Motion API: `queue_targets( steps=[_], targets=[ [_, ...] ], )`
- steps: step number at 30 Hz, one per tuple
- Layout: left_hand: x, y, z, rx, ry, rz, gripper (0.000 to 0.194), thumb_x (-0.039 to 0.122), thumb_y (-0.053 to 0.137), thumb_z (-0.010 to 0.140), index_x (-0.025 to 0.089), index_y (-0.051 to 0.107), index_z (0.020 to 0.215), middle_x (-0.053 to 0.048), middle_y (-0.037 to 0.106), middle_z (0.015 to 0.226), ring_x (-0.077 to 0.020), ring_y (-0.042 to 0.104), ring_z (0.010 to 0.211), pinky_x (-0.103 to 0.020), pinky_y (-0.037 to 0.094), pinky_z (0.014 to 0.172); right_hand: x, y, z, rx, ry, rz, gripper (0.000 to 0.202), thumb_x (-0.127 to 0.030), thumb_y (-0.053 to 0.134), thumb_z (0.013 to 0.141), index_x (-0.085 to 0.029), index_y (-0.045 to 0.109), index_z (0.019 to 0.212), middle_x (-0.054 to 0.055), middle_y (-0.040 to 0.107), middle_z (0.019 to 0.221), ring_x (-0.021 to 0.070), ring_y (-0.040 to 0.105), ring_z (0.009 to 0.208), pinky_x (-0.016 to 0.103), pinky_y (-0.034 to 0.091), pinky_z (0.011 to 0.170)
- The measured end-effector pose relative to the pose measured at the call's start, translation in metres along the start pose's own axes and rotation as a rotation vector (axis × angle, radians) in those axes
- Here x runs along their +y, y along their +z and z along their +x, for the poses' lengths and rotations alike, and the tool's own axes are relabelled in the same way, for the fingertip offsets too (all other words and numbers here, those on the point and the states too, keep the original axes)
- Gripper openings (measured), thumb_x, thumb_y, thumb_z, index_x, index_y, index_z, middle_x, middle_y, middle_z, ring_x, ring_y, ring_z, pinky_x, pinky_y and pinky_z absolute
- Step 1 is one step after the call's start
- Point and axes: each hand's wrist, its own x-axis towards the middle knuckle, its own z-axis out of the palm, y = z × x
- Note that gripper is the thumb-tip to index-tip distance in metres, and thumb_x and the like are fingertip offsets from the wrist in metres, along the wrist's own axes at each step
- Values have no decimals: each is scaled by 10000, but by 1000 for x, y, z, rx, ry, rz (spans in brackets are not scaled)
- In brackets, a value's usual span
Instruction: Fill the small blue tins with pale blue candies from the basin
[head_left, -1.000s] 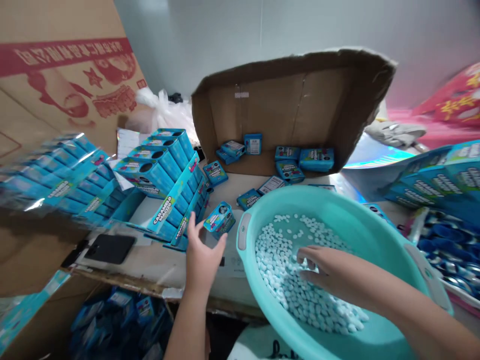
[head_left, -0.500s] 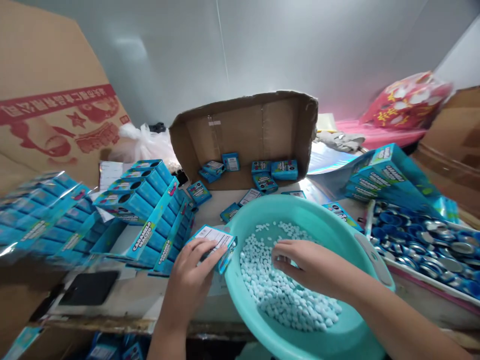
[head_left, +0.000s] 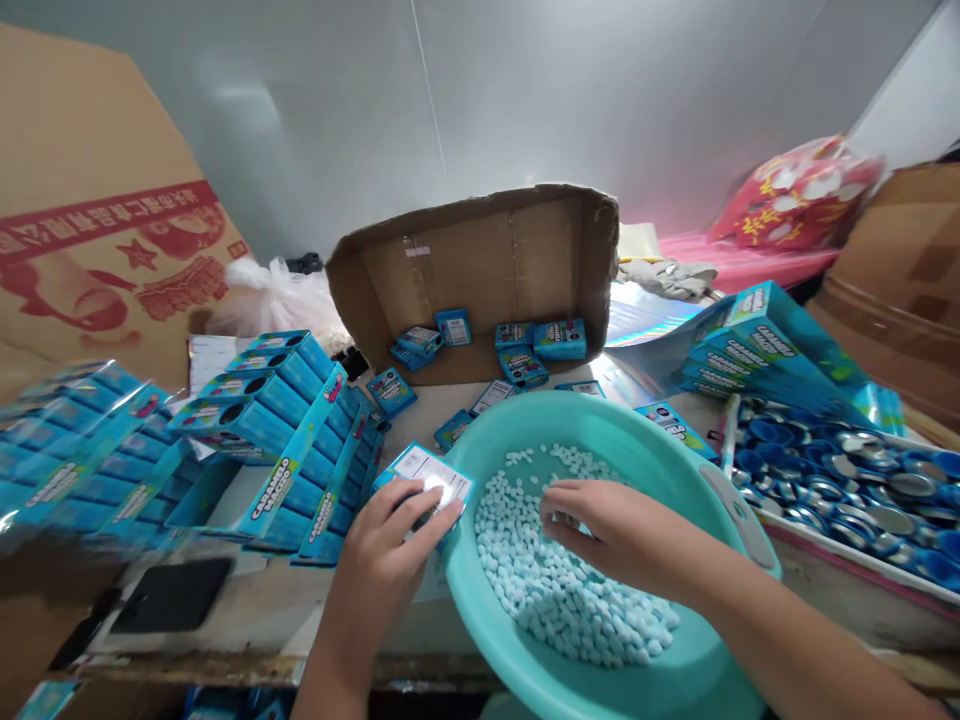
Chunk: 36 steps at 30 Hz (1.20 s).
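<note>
My left hand (head_left: 397, 540) is wrapped round a small blue candy box (head_left: 431, 472), whose white printed side faces up. The box sits against the left rim of a turquoise basin (head_left: 474, 655). Inside the basin lies a heap of pale blue candies (head_left: 581, 600). Over them is my right hand (head_left: 592, 520), its fingers curled together and pointing left. What its fingertips hold, if anything, is hidden.
Display trays of blue boxes (head_left: 277, 490) stand at the left, near a black flat object (head_left: 172, 595). Behind the basin, a cardboard carton (head_left: 465, 260) lies on its side with loose boxes inside. A bin of blue and silver lids (head_left: 847, 490) stands at the right.
The candy box in my left hand has tilted slightly, showing more of its white side. My right hand stays curled over the candies. The whole view has shifted a little.
</note>
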Motion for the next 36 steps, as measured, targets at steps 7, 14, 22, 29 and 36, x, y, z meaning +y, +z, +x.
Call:
queue_targets(
  steps=[7,14,22,29,36],
  targets=[
    [5,-6,7,-41,20,-7,413,12,552,921,228,672,1252,-48,713,1164,-232,569,1146,-399,479,1023,2,1,2,21,1,-27,225,-302,423,1002,-203,574,868,45,651,883,190,586,778,298,325,641],
    [5,-5,7,-62,38,-22,383,27,534,932,209,682,1236,-45,718,1156,-237,564,1132,-398,478,1009,1,1,0,36,24,-16,257,-311,410,1013,-203,576,849,39,636,853,182,592,779,292,365,660],
    [12,4,-14,-29,-18,-16,462,38,639,889,241,640,1305,-34,711,1215,-247,555,1192,-458,443,1082,3,-1,3,113,29,-48,256,-296,409,1013,-205,587,852,42,653,856,177,582,758,297,366,658],
    [10,-3,4,-4,11,-31,409,33,638,875,241,688,1224,-40,729,1145,-237,588,1133,-430,487,1031,3,-1,2,123,57,-46,254,-282,408,1009,-205,601,864,41,653,863,177,583,768,295,373,657],
    [21,12,9,21,-74,-74,452,-7,633,852,268,691,1206,-35,718,1145,-230,584,1108,-424,498,997,6,-1,3,144,65,-42,241,-259,389,1006,-208,552,834,37,627,865,173,554,759,298,373,663]
  ],
)
